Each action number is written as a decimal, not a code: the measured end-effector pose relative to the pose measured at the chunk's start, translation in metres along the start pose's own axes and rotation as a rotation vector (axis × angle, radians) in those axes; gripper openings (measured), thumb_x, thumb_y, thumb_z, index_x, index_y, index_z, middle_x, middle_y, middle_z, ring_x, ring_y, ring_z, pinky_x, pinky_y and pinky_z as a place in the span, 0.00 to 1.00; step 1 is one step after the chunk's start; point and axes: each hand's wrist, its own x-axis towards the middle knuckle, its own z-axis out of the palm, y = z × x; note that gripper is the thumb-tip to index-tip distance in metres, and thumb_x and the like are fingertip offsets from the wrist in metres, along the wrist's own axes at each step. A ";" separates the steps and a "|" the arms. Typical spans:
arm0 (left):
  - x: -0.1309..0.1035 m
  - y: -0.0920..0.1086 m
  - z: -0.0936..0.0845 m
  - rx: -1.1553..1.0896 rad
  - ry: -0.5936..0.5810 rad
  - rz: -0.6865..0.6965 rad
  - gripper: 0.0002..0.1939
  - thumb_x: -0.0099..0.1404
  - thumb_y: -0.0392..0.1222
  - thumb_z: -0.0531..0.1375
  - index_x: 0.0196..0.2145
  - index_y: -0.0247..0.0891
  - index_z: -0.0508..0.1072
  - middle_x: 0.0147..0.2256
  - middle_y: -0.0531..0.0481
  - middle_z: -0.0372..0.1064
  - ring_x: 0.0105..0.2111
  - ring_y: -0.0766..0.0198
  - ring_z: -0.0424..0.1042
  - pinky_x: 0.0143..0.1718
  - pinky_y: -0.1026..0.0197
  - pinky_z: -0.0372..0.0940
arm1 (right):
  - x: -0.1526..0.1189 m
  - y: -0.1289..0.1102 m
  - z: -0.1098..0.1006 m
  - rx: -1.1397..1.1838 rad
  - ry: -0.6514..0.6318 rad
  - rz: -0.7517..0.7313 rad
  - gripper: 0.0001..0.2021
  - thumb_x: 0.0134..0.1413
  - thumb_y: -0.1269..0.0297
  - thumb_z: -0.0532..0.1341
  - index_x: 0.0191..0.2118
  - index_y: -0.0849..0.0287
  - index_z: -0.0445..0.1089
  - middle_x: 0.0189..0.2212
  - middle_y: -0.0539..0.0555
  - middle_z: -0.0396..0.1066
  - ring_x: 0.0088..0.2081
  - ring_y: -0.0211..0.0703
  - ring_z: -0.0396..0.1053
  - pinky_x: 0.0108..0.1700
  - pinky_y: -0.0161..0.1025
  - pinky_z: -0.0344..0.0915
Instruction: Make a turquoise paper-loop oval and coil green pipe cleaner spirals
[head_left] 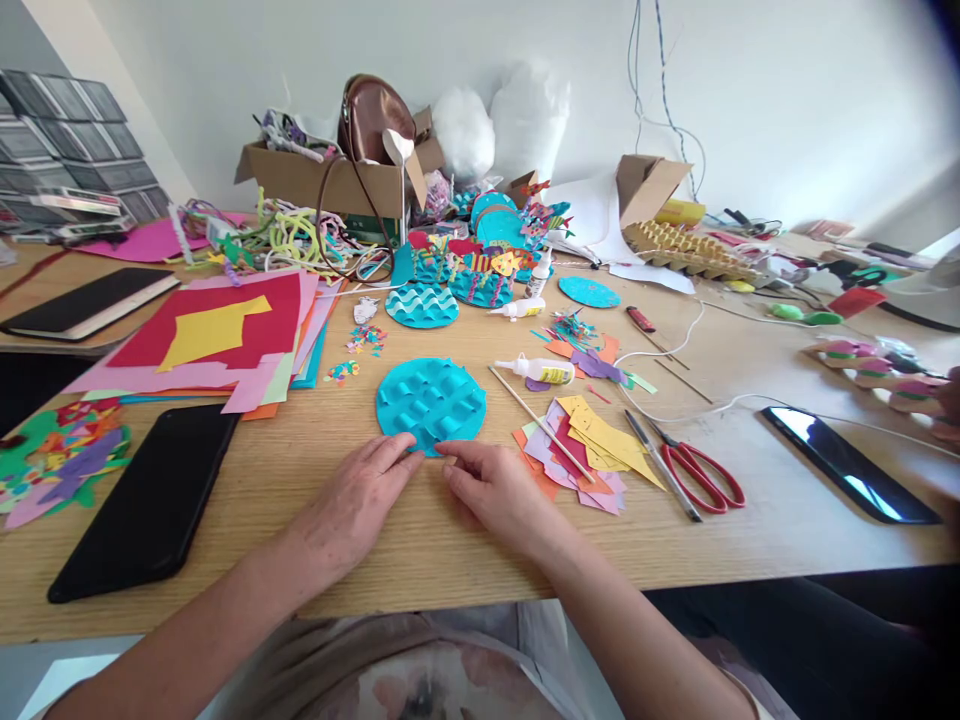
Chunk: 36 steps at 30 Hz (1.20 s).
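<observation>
A round turquoise paper disc [397,400] lies on the table in front of me, with rows of wavy paper strips standing on it. My left hand [356,500] reaches its near edge from the left, thumb and index finger closed at the rim. From the right, my right hand [499,490] meets the same edge with index finger and thumb drawn together. Between the fingertips, the end of a turquoise strip shows in part. Just behind the disc stands a glue bottle [551,372] lying on its side, and a thin wooden stick [536,415] rests to the right.
Paper scraps [607,440], a pen [660,465], red-handled scissors [701,475] and a phone [847,465] lie right. Left are coloured sheets [135,340] and a black tablet or phone [150,505]. Another wavy disc [421,308], finished-looking paper models [487,270] and a cardboard box [300,190] stand behind.
</observation>
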 end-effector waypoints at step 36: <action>-0.003 -0.007 0.010 0.156 0.102 0.144 0.23 0.61 0.24 0.44 0.48 0.32 0.69 0.46 0.42 0.69 0.46 0.59 0.66 0.46 0.54 0.67 | 0.022 0.026 -0.074 -0.951 0.339 0.410 0.11 0.55 0.68 0.49 0.40 0.62 0.66 0.33 0.62 0.72 0.35 0.52 0.71 0.29 0.39 0.58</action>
